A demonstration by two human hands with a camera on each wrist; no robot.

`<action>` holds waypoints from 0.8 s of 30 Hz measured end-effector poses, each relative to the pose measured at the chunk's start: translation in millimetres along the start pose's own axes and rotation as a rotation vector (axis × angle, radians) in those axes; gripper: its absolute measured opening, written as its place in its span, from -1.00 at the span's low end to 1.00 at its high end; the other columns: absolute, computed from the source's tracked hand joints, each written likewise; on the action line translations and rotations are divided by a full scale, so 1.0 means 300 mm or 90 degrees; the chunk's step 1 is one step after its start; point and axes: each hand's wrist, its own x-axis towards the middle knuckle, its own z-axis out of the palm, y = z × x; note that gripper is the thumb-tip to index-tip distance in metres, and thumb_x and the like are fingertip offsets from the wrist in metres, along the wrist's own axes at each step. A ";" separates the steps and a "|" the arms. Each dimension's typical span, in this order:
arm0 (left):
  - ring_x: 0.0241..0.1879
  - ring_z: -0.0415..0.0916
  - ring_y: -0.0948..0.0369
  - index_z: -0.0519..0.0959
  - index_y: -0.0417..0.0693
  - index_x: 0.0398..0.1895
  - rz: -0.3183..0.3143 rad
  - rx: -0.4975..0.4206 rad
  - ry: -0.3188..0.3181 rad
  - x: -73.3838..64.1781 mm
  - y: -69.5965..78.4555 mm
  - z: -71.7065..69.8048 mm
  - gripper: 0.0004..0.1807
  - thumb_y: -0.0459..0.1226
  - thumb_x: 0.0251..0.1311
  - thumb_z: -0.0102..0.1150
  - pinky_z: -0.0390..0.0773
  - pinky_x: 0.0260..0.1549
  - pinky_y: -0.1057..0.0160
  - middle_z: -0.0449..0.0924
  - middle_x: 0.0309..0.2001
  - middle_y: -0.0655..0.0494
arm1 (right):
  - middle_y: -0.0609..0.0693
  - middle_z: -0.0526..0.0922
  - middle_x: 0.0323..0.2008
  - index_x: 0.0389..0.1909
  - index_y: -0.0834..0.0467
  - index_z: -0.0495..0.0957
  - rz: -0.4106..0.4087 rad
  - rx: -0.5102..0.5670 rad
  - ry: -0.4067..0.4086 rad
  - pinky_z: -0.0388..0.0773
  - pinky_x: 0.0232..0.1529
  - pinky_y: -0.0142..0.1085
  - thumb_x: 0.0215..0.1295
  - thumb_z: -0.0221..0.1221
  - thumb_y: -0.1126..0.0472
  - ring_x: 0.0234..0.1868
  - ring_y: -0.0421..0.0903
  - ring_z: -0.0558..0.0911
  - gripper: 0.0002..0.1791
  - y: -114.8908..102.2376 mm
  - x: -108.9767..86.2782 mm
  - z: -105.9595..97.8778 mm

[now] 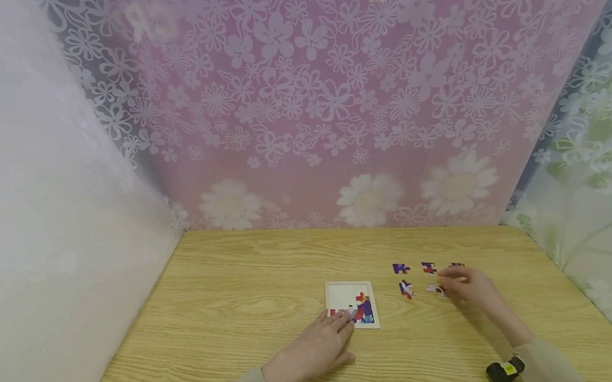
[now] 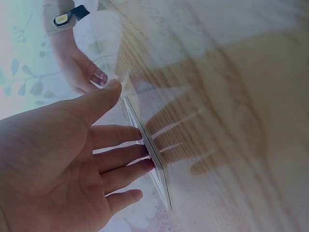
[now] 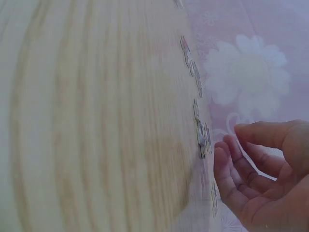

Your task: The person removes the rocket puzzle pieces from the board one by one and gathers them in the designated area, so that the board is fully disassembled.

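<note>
My left hand (image 1: 318, 347) lies with straight fingers over the lower left of a small white-framed jigsaw puzzle tray (image 1: 351, 283). Joined colourful pieces (image 1: 366, 311) fill the tray's lower and right parts; my fingers cover some of them. In the left wrist view, the fingertips touch the tray (image 2: 161, 176). My right hand (image 1: 469, 289) hovers beside a pale puzzle piece (image 1: 433, 288), partly hiding it. The right wrist view shows this hand (image 3: 265, 179) with loosely bent fingers, a gap between thumb and index finger, and nothing visible between them.
Several loose pieces lie right of the tray, including a purple one (image 1: 400, 269), a red and purple one (image 1: 428, 267) and a white and red one (image 1: 406, 290). The wooden table (image 1: 238, 285) meets flowered curtains behind and beside it. A black device (image 1: 505, 370) sits at the right wrist.
</note>
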 end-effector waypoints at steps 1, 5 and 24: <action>0.44 0.31 0.14 0.43 -0.07 0.42 0.000 0.000 -0.001 0.000 0.000 0.000 -0.29 0.19 0.41 0.02 0.35 0.40 0.03 0.31 0.48 0.01 | 0.30 0.68 0.00 0.20 0.38 0.53 -0.002 0.009 0.000 0.71 -0.26 -0.28 0.50 0.17 0.07 -0.17 -0.07 0.74 -0.52 -0.002 -0.001 0.000; 0.43 0.32 0.14 0.44 -0.08 0.41 0.002 0.000 -0.001 0.001 -0.001 0.000 -0.29 0.19 0.40 0.03 0.36 0.40 0.03 0.32 0.48 0.01 | 0.35 0.62 0.08 0.22 0.39 0.50 -0.037 0.034 0.013 0.73 -0.18 -0.28 0.51 0.16 0.11 -0.16 -0.10 0.74 -0.52 -0.020 -0.004 0.007; 0.45 0.29 0.15 0.43 -0.06 0.43 -0.009 -0.007 -0.020 0.005 0.002 0.000 -0.30 0.18 0.42 0.01 0.32 0.42 0.04 0.32 0.48 0.02 | 0.26 0.68 0.05 0.16 0.29 0.59 -0.114 0.019 0.023 0.73 -0.21 -0.21 0.50 0.17 0.10 -0.13 0.03 0.74 -0.60 -0.138 0.014 0.109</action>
